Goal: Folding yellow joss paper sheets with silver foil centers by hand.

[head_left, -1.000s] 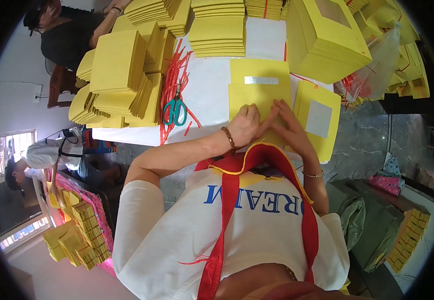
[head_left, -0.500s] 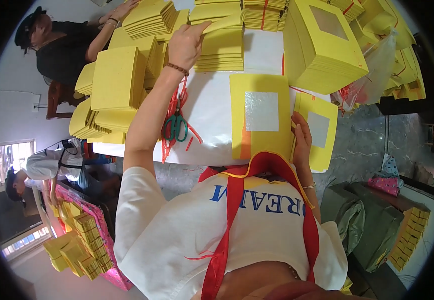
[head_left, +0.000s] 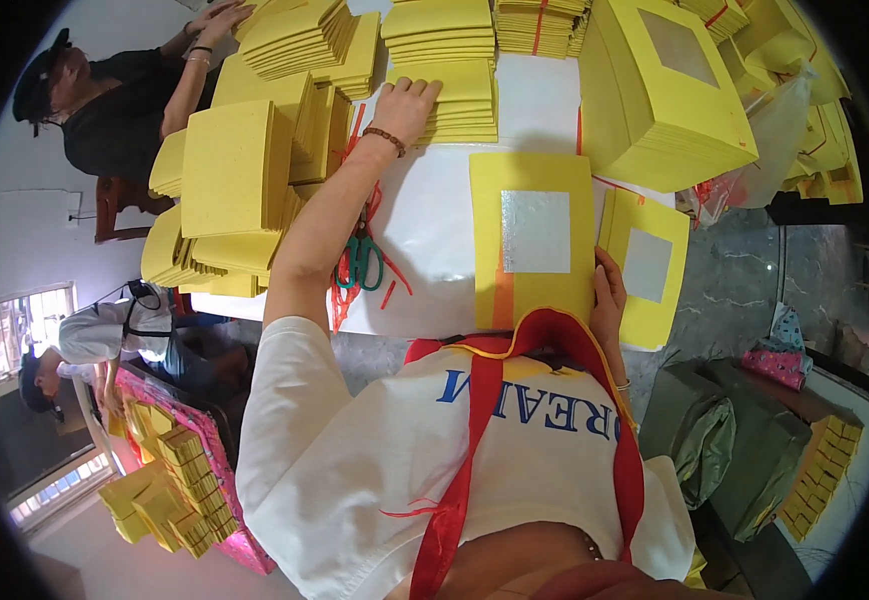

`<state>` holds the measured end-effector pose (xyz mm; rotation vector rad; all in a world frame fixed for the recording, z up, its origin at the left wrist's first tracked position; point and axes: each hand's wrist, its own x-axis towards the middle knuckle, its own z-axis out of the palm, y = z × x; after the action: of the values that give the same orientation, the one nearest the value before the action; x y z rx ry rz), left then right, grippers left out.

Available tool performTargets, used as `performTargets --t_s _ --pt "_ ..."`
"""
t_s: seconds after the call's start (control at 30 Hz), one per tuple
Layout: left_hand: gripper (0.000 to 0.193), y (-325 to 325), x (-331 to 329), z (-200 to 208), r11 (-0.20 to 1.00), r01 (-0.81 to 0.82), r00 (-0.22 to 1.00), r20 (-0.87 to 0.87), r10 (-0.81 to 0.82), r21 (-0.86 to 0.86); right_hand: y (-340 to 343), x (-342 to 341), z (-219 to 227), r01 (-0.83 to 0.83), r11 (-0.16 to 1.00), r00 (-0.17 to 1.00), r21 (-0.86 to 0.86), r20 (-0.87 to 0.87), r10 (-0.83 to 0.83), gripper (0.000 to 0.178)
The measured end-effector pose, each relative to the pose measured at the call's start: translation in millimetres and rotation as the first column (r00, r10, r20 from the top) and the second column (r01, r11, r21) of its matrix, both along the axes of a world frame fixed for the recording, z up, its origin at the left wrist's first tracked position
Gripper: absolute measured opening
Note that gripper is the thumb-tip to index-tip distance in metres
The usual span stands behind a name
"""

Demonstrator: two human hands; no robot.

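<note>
My left hand point(head_left: 406, 108) reaches up to a stack of yellow paper sleeves point(head_left: 464, 110). Its fingers are curled over the near-left corner of the top sleeve, with the tips partly hidden. Closer to me lies a yellow sleeve with a silvery square window point(head_left: 536, 232) and an orange strip. My right hand point(head_left: 609, 292) rests along that sleeve's right edge, fingers extended and the thumb out of sight. Beside it is another windowed yellow sleeve point(head_left: 644, 268). Green-handled scissors point(head_left: 359, 262) and red ties point(head_left: 342, 300) lie under my left forearm.
Stacks of yellow sleeves point(head_left: 229, 170) stand on the left, and a tall windowed stack point(head_left: 669, 95) on the right. A clear plastic bag point(head_left: 769, 145) hangs near the white table's point(head_left: 419, 215) right edge. Two other people work on the left, one at a pink-covered table point(head_left: 239, 530).
The top sleeve's lifted edge has come down onto the stack. My left hand has moved down and slightly right. My right hand's fingers are closer together against the windowed sleeve's edge.
</note>
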<state>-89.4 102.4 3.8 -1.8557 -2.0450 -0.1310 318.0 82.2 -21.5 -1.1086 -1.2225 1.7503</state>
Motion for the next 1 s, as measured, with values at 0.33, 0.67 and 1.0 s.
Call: performTargets --t_s 0.33,0.67,1.0 --pt "0.066 -10 20 -28 0.993 -0.091 0.966 0.236 0.105 -0.070 7 -3 -3 -0.049 0.997 0.996 -0.064 -0.071 0.044 0.038" --pt "0.069 -15 10 2 0.944 -0.131 0.969 0.160 0.186 -0.303 9 14 24 0.018 0.989 1.000 0.144 0.008 -0.020 0.037" --pt "0.046 -76 92 -3 0.941 -0.241 0.404 0.906 -0.126 0.238 5 -30 247 -0.345 0.388 0.170 0.855 -0.349 0.922 0.050"
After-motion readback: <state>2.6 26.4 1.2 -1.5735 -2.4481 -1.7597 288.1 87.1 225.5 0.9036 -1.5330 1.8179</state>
